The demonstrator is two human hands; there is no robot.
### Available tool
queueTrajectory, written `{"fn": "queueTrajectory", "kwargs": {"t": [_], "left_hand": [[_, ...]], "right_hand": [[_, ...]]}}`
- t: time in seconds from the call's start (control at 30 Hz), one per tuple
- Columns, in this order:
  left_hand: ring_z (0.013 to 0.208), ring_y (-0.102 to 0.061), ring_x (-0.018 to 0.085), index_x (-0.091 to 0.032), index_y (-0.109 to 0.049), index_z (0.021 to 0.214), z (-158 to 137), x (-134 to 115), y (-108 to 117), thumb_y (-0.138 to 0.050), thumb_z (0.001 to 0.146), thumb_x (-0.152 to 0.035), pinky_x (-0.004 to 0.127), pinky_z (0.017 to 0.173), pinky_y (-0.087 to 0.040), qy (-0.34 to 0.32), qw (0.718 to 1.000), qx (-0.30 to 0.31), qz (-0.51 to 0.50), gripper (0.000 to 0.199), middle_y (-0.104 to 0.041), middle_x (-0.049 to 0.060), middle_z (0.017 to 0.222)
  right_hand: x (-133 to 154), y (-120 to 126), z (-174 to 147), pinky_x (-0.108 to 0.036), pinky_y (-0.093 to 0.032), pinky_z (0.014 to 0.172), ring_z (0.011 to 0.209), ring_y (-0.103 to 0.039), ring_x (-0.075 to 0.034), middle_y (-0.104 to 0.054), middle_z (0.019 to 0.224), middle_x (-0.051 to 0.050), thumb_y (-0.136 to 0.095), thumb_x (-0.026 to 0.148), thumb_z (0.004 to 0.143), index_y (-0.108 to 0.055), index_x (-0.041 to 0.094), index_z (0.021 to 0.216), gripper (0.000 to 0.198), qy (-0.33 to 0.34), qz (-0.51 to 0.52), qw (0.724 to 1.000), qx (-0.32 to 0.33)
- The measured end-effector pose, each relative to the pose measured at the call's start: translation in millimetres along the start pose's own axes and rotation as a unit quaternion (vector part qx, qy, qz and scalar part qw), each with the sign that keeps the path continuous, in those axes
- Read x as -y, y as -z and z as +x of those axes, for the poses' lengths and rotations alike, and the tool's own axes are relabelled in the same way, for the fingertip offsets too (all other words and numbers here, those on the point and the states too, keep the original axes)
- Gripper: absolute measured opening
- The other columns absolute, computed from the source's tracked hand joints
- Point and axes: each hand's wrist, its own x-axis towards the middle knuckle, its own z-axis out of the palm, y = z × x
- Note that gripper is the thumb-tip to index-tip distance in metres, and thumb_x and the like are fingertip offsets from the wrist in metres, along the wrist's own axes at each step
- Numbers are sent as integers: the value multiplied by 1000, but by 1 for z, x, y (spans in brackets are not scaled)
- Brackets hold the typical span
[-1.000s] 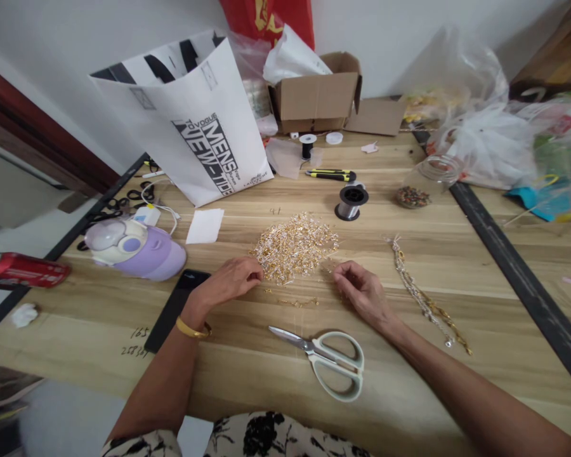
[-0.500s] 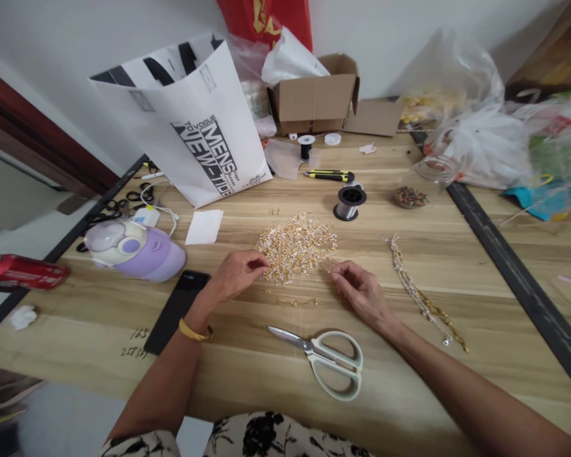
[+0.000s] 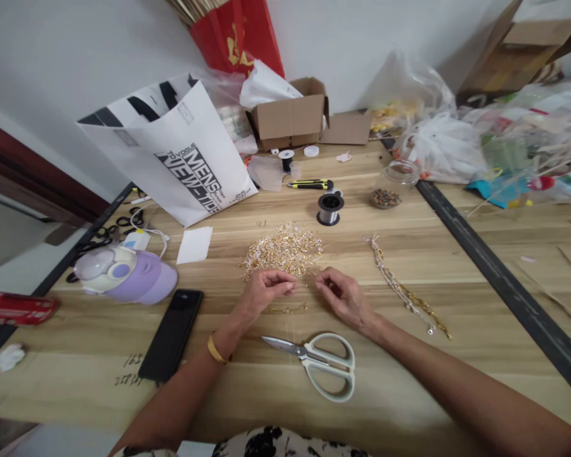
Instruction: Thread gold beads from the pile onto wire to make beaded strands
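A loose pile of small gold and clear beads (image 3: pixel 283 247) lies on the wooden table. My left hand (image 3: pixel 266 291) is at the pile's near edge, thumb and fingertips pinched together; what they hold is too small to make out. Facing it from the right, my right hand (image 3: pixel 340 293) is also pinched, with a fine, thin strand or tiny piece by its fingertips that I cannot name. Below my hands lies a short gold chain (image 3: pixel 289 310). Nearer me rest scissors (image 3: pixel 309 362) with pale handles, blades pointing left.
Silver and gold chains (image 3: pixel 406 292) lie to the right. Behind the beads are a wire spool (image 3: pixel 330 209), a yellow-black utility knife (image 3: pixel 311 184) and a glass jar (image 3: pixel 393 187). At left are a phone (image 3: pixel 172 335), a purple bottle (image 3: pixel 128 276) and a white bag (image 3: pixel 181 158).
My left hand has moved right, away from the pile's left side and closer to my right hand. The camera view has shifted; both hands remain pinched.
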Motion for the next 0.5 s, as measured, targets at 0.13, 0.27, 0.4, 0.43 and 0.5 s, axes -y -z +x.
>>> {"fn": "queueTrajectory", "kwargs": {"t": [0.13,0.27,0.4,0.43,0.5], "left_hand": [[65,-63,13,-12,-71,76,1,2,-5,-73,65,-24,24,68,-50,-1,1000,10,-10,17,-70,4,71],[64,-58,10,-13,-71,74,3,1,-9,-73,65,-22,21,64,-46,-29,999,10,9,13,-68,1,68],[60,-56,9,-13,-70,72,7,1,-11,-74,64,-21,21,62,-45,-36,999,10,18,12,-66,0,64],[60,-56,10,-13,-70,72,8,2,-12,-74,64,-21,21,62,-45,-34,999,10,19,12,-66,0,64],[61,-58,10,-13,-70,72,10,2,-12,-75,63,-21,22,63,-46,-31,999,8,19,13,-67,1,65]], "right_hand": [[0,-1,-2,-22,-37,52,57,-46,-11,-53,71,-1,-47,20,90,-53,17,84,9,64,-33,997,18],[-1,-2,-3,-23,-38,55,60,-47,-12,-53,72,-2,-46,18,90,-52,17,84,9,107,-58,992,15],[-1,-1,-3,-23,-38,56,61,-48,-12,-54,73,-2,-46,17,91,-52,17,85,9,124,-56,991,7],[-1,-1,-3,-23,-38,55,61,-47,-12,-54,73,-2,-46,17,91,-52,17,85,9,125,-54,991,7],[-1,-1,-3,-23,-37,54,61,-47,-12,-54,73,-2,-46,17,91,-52,17,85,9,125,-50,991,7]]}}
